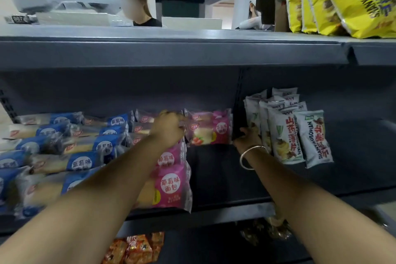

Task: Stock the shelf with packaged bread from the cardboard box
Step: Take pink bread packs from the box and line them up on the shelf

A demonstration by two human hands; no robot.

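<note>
Pink strawberry bread packs (169, 186) lie in a column on the grey middle shelf (214, 214), front to back, with a second short stack (209, 129) at the rear just beside it. Your left hand (168, 127) is curled onto a pink pack near the back of the column. Blue bread packs (81, 162) fill the shelf to the left. Your right hand (249, 136), silver bangle (249, 156) on the wrist, reaches in beside the white chip bags (300, 137); its grip cannot be told. Yellow chip bags (347, 0) stand on the top shelf.
</note>
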